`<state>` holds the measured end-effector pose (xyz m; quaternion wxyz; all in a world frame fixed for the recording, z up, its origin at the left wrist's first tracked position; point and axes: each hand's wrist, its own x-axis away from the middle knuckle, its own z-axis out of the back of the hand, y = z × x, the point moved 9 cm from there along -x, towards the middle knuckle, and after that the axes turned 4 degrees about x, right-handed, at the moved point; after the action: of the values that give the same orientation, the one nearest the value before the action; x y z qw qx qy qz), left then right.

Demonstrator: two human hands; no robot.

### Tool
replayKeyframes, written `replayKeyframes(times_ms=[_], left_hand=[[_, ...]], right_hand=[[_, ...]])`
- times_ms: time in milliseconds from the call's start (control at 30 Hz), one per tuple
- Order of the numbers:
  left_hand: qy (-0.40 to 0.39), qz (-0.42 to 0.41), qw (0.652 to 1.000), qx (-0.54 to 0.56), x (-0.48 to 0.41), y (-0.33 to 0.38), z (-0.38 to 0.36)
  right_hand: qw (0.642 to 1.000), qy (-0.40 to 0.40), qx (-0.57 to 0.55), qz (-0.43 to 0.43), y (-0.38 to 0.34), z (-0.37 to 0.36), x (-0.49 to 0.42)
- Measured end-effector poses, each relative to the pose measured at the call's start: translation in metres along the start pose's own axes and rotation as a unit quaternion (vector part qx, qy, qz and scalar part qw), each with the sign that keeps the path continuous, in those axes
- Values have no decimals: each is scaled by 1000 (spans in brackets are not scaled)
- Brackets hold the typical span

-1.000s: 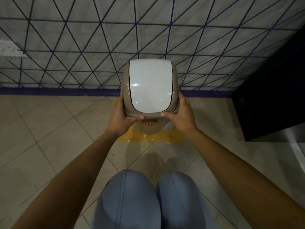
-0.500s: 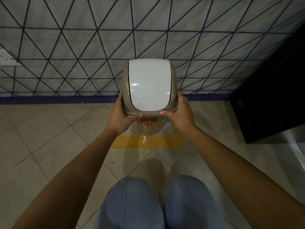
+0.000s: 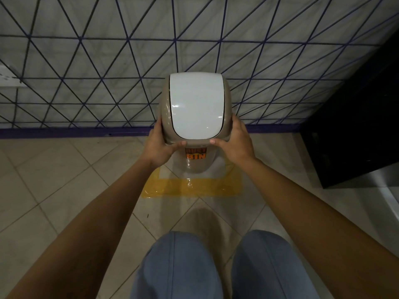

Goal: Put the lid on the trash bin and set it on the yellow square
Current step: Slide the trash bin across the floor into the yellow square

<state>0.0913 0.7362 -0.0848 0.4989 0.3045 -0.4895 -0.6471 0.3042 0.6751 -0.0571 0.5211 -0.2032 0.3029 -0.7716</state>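
The left hand (image 3: 160, 145) and the right hand (image 3: 234, 143) clasp the lid (image 3: 196, 108) from either side, fingers curled round its beige rim and thumbs pressed on the near edge. Between the hands the lid sits on the trash bin (image 3: 197, 164), whose body drops below the palms into the yellow square (image 3: 192, 187), just beneath the wrists; whether its base touches the floor I cannot tell. The risk, as I judge it, lies in the grip being on the lid alone: if the lid is not fully seated, it may pop free, or the bin may settle askew over the tape.
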Motion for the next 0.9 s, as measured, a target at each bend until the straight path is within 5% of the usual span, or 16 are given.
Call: replayKeyframes(times_ms=[900], left_hand=[[-4, 45, 999, 0, -1, -4, 18]], right_hand=[[999, -19, -42, -30, 11, -8, 6]])
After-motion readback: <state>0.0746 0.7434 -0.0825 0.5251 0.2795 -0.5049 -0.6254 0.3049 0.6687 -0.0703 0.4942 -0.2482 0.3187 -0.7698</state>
